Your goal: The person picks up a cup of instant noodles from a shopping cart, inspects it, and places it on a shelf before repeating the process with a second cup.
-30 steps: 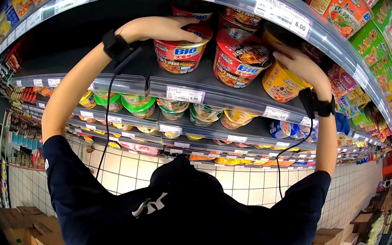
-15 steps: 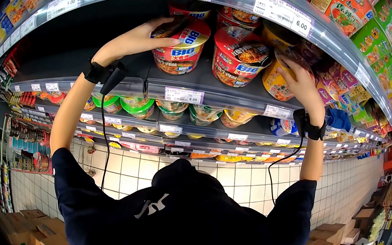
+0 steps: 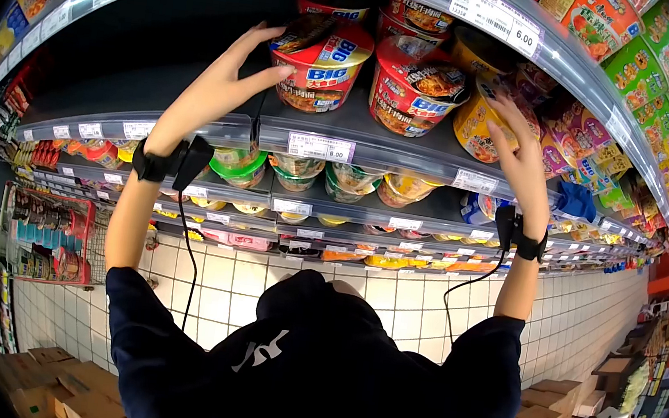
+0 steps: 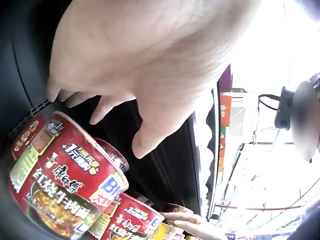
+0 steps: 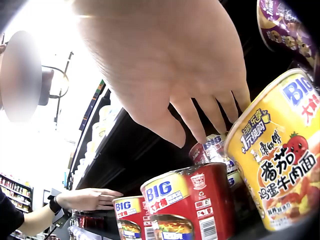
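A red instant noodle tub (image 3: 317, 75) stands upright near the shelf's front edge. My left hand (image 3: 214, 94) is beside its left side, fingers straight and spread, thumb tip close to the rim; in the left wrist view the hand hovers above the tub (image 4: 65, 180) with a gap. To its right is a second red noodle tub (image 3: 413, 94), then a yellow noodle tub (image 3: 480, 126). My right hand (image 3: 524, 160) is at the yellow tub's right side, fingers extended and overlapping its lid. In the right wrist view, the fingers reach behind that tub (image 5: 280, 160).
More red tubs (image 3: 333, 1) stand behind the front row. Purple noodle packs (image 3: 574, 137) lie to the right. A shelf rail with price tags (image 3: 497, 17) runs overhead; the front shelf lip (image 3: 406, 159) lies below. A shopping cart (image 3: 51, 234) is at left, cartons (image 3: 67, 385) behind.
My left hand has come off the red tub's lid and drawn back to its left. My right hand has slid back toward the shelf front from the yellow tub. The tubs remain in their row.
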The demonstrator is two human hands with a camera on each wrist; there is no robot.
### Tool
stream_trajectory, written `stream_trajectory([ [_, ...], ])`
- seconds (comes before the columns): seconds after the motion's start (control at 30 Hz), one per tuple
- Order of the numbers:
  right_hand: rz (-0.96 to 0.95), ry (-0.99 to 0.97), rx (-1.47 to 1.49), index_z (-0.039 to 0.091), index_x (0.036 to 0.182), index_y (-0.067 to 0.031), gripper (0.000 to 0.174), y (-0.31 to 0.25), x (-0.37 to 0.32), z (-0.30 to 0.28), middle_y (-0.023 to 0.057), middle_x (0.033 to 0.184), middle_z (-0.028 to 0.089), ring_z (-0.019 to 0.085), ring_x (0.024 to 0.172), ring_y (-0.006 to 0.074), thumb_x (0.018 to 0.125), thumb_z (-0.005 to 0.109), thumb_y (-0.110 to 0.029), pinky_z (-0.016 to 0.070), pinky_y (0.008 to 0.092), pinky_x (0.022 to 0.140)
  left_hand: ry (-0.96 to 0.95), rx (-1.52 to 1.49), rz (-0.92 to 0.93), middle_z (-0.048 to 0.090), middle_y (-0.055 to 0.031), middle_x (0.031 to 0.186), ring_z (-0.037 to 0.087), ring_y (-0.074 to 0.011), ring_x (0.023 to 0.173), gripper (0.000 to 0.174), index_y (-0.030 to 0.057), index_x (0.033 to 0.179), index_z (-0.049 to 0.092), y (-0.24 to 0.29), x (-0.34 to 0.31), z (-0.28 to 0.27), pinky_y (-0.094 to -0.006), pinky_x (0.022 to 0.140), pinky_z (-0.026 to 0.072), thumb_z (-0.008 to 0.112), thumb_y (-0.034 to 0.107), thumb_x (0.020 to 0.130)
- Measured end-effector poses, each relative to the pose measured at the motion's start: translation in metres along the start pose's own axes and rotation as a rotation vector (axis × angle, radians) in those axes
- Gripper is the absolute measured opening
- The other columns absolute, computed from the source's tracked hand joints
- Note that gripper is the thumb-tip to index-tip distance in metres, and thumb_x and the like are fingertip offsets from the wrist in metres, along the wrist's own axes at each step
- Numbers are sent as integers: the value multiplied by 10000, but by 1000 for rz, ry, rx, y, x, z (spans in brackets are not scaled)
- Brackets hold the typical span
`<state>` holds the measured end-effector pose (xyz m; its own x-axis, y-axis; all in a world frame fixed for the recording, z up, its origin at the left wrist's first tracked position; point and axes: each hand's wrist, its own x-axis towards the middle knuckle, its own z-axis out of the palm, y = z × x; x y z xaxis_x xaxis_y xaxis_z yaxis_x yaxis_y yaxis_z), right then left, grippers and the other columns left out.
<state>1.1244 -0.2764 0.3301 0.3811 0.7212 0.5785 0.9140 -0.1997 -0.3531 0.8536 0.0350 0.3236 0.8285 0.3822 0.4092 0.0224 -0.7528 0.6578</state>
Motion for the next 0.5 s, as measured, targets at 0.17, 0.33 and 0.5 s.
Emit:
stream_trajectory([
  [0.17,62,-9,110,590,1210,-24,327,-12,-44,-4,175,1348,522,436,1310,313,917,581,-169,343,361,1055,-17,0,-40,340,-175,1487,273,-268,1406,556,57,1413,397,9,-74,6,-381,1135,212,591,235,923],
  [0.33,172,-13,191,589,1215,-21,332,-17,-92,-6,169,1334,536,471,1282,291,915,588,-163,353,355,1046,-88,-80,-184,486,-111,1392,441,-237,1297,453,60,1364,468,10,-151,24,-366,1071,338,554,202,942],
  [0.5,289,-67,248,582,1221,-18,345,-25,-146,10,163,1280,580,537,1209,293,928,579,-200,392,345,1007,-77,-344,-381,561,-119,1301,513,-190,1202,412,24,1351,464,-5,-228,54,-312,996,395,512,162,965],
])
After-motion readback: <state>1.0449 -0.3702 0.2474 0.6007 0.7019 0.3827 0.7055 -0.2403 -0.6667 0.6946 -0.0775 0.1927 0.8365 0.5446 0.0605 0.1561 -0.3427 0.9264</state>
